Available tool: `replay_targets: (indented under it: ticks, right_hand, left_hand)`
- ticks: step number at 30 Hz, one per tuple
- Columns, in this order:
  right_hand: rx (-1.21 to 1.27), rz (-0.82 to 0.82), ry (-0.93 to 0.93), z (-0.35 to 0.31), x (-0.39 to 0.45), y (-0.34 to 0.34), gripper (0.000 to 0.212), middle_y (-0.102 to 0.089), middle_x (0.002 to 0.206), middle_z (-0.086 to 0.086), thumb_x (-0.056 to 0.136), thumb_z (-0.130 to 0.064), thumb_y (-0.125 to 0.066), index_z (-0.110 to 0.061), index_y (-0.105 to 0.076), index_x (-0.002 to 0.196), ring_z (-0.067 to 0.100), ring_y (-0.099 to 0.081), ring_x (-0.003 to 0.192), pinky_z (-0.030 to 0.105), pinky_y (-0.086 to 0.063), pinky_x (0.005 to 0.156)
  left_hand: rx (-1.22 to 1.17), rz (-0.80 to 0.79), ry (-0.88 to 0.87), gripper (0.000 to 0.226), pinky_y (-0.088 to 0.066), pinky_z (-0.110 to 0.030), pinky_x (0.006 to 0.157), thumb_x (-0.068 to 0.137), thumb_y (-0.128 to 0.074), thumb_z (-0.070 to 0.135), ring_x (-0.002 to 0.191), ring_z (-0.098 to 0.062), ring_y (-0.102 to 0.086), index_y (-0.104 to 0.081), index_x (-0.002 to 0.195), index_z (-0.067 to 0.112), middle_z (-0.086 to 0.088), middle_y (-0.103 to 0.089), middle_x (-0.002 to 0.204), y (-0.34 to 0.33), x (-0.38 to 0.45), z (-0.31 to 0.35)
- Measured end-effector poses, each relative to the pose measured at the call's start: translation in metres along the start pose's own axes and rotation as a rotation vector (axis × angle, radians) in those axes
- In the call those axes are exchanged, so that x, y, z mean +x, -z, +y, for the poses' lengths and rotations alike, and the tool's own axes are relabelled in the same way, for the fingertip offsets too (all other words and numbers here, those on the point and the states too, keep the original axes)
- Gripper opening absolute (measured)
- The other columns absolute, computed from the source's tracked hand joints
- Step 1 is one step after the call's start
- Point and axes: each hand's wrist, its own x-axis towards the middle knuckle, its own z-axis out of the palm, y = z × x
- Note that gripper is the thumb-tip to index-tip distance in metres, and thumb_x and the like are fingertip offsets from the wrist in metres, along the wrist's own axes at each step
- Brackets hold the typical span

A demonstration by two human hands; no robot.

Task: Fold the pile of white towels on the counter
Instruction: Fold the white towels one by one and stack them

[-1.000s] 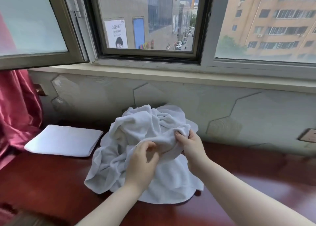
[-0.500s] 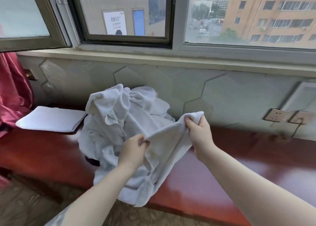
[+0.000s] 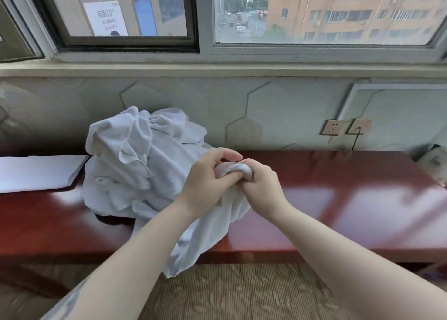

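Observation:
A crumpled pile of white towels [image 3: 135,160] sits on the red-brown counter [image 3: 338,198], left of centre. One white towel [image 3: 205,232] is pulled out of the pile and hangs over the counter's front edge. My left hand [image 3: 208,181] and my right hand [image 3: 261,186] are side by side and both grip the bunched top edge of that towel. A folded white towel [image 3: 36,172] lies flat on the counter at the far left.
The tiled wall below the window sill runs behind the counter, with two wall sockets [image 3: 346,127] and a black cable at the right. A pale object [image 3: 433,157] sits at the counter's far right end. Patterned carpet [image 3: 242,293] lies below the front edge.
My hands, which held the towel's edge spread apart, have come together and bunched it. The view has shifted right, and the towel hangs lower over the front edge.

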Motion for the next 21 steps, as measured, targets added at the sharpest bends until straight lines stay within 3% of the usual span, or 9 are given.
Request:
replay_targets:
  ticks: [3,6,8,9,12,14,17,19,21]
  right_hand:
    - [0.191,0.103,-0.109,-0.005,-0.009,0.015,0.021,-0.069,0.073,-0.005,0.077,-0.004,-0.051,-0.014,-0.069,0.078,0.014,-0.06,0.074,0.036,-0.05,0.07]
    - [0.349,0.235,-0.214,-0.008,-0.017,0.029,0.017,-0.059,0.066,-0.004,0.085,-0.008,-0.055,-0.009,-0.062,0.07,0.013,-0.051,0.068,0.032,-0.043,0.066]
    - [0.422,0.303,-0.246,-0.005,-0.022,0.043,0.03,-0.05,0.062,-0.003,0.088,-0.01,-0.055,-0.016,-0.053,0.059,0.014,-0.044,0.066,0.031,-0.037,0.063]
    - [0.454,0.34,-0.259,-0.003,-0.024,0.052,0.036,-0.045,0.06,-0.004,0.089,-0.012,-0.055,-0.02,-0.046,0.055,0.014,-0.04,0.065,0.03,-0.034,0.061]
    - [0.563,0.44,-0.314,0.005,-0.031,0.079,0.027,-0.039,0.067,0.001,0.082,-0.022,-0.054,-0.008,-0.041,0.062,0.015,-0.036,0.069,0.03,-0.03,0.064]
    - [0.576,0.492,-0.37,0.016,-0.035,0.097,0.023,-0.043,0.069,0.002,0.082,-0.022,-0.055,-0.008,-0.045,0.066,0.016,-0.039,0.071,0.03,-0.033,0.066]
    - [0.354,0.583,-0.359,0.027,-0.048,0.124,0.011,-0.057,0.072,-0.007,0.083,-0.008,-0.054,-0.015,-0.057,0.076,0.018,-0.05,0.075,0.03,-0.041,0.066]
    - [0.225,0.443,-0.205,0.031,-0.061,0.144,0.043,-0.066,0.1,-0.005,0.067,-0.001,-0.055,-0.022,-0.064,0.104,0.015,-0.06,0.097,0.03,-0.049,0.081]
    - [0.255,0.057,-0.026,0.033,-0.075,0.161,0.073,-0.062,0.118,-0.004,0.056,-0.001,-0.052,-0.025,-0.056,0.125,0.01,-0.057,0.115,0.028,-0.048,0.089]
  left_hand:
    - [-0.064,0.05,0.111,0.046,-0.049,-0.014,0.074,0.067,-0.085,0.025,0.086,-0.001,-0.061,-0.063,0.107,0.03,0.01,-0.066,0.101,-0.006,-0.011,0.001]
    - [-0.07,-0.059,0.227,0.027,-0.048,-0.017,0.068,0.062,-0.079,0.027,0.073,0.0,-0.06,-0.067,0.086,0.026,0.009,-0.067,0.078,-0.021,-0.029,-0.007]
    - [-0.038,-0.122,0.251,0.015,-0.039,-0.01,0.058,0.063,-0.078,0.028,0.062,0.003,-0.052,-0.064,0.068,0.028,0.017,-0.058,0.064,-0.031,-0.04,-0.012]
    - [-0.002,-0.153,0.249,0.017,-0.036,-0.01,0.057,0.063,-0.078,0.031,0.063,0.001,-0.05,-0.063,0.065,0.023,0.016,-0.055,0.067,-0.035,-0.043,-0.014]
    - [0.013,-0.145,0.218,0.035,-0.037,-0.009,0.064,0.065,-0.078,0.036,0.075,-0.005,-0.052,-0.061,0.078,0.009,0.003,-0.049,0.087,-0.044,-0.045,-0.008]
    - [-0.08,-0.132,0.204,0.034,-0.039,-0.012,0.063,0.069,-0.077,0.036,0.071,-0.006,-0.052,-0.058,0.084,0.011,0.008,-0.052,0.081,-0.051,-0.042,0.008]
    - [-0.145,-0.148,0.161,0.028,-0.044,-0.022,0.064,0.082,-0.075,0.026,0.071,-0.009,-0.054,-0.056,0.093,0.009,0.008,-0.058,0.075,-0.075,-0.035,0.036]
    - [-0.17,-0.161,0.109,0.016,-0.044,-0.021,0.067,0.088,-0.07,0.01,0.073,-0.006,-0.054,-0.055,0.095,0.01,0.009,-0.059,0.078,-0.1,-0.03,0.056]
    - [-0.165,-0.187,0.056,0.018,-0.043,-0.022,0.069,0.085,-0.062,-0.004,0.075,-0.009,-0.053,-0.052,0.096,0.006,0.0,-0.058,0.082,-0.13,-0.029,0.076]
